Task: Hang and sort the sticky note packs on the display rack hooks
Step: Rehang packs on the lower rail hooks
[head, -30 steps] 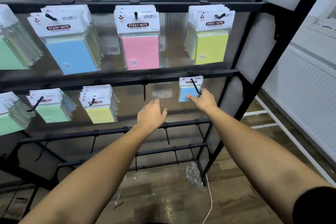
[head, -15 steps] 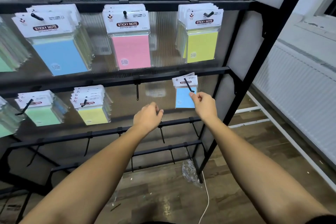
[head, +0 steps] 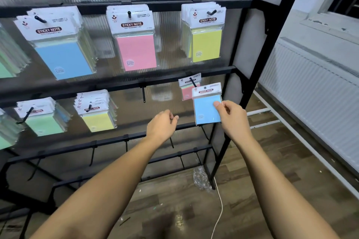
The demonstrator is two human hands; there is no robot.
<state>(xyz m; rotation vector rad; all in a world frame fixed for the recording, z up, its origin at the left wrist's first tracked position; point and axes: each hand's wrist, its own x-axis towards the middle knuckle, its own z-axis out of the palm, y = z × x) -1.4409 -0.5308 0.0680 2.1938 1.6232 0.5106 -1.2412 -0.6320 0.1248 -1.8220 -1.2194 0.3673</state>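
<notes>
My right hand [head: 230, 115] pinches a small blue sticky note pack [head: 206, 107] just off the rightmost hook [head: 193, 83] of the middle rail. A pink pack [head: 186, 92] still hangs on that hook behind it. My left hand [head: 162, 125] hovers below the bare middle hook [head: 144, 94], fingers loosely curled, holding nothing. On the top rail hang big blue [head: 64, 58], pink [head: 136, 52] and yellow [head: 206, 44] packs. Small green [head: 43, 124] and yellow [head: 98, 120] packs hang on the middle rail at the left.
The black display rack [head: 250, 72] has two lower rails with bare hooks [head: 126, 143]. Crumpled plastic wrap [head: 201, 179] and a white cable [head: 219, 211] lie on the wooden floor by the rack's foot. A white radiator [head: 314, 91] stands to the right.
My right hand has pulled the blue pack off the rightmost hook, down and to the right, uncovering a pink pack behind it. My left hand stayed low near the middle.
</notes>
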